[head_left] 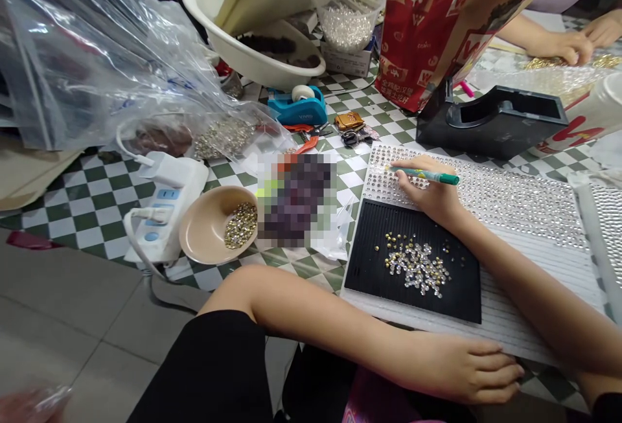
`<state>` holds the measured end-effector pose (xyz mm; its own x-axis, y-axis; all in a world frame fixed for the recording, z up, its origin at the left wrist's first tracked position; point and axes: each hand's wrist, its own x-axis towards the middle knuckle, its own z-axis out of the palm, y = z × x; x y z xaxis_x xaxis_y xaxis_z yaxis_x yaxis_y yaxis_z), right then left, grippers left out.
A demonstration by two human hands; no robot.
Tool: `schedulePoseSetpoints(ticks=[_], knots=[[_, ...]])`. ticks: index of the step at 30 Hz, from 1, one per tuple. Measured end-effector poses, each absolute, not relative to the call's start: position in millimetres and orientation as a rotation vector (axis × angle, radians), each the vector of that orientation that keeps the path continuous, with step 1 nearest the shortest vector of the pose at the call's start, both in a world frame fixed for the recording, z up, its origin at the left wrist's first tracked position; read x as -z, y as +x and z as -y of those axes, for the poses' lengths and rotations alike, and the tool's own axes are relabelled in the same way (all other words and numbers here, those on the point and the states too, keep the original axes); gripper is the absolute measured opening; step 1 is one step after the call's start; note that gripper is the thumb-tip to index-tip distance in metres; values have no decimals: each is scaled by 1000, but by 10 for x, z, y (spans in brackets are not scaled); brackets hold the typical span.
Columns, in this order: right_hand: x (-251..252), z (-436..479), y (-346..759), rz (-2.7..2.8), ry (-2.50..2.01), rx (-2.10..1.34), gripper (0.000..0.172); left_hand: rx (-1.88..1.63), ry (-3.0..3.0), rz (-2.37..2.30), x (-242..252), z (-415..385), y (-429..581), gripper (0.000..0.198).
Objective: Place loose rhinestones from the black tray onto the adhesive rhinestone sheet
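Note:
My right hand (435, 193) is closed around a green pen (427, 175). The pen's tip touches or hovers just over rows of clear rhinestones (510, 209) on a white ribbed board (544, 280); which of the two I cannot tell. Below that hand, a black ribbed tray (369, 274) lies on the board, with loose clear and gold rhinestones (418, 267) scattered over it. My left hand (481, 368) rests palm down near the board's front edge, fingers stretched out and holding nothing.
Left of the board stand a beige bowl (201, 225) of rhinestones and a white power strip (170, 196). Behind are a blue tape dispenser (296, 109), a black tape dispenser (490, 122), a red paper bag (413, 28) and a white basin (253, 63). Another person's hands (566, 46) work at far right.

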<state>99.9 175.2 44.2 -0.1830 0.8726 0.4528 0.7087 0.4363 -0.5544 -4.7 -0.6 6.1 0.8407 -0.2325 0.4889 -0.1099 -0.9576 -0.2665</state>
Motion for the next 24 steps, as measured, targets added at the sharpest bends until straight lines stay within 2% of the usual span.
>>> schedulePoseSetpoints(ticks=[24], knots=[[-445, -1728, 1003, 1939, -1308, -246, 16, 941, -2775, -276, -35, -29, -35, 52]])
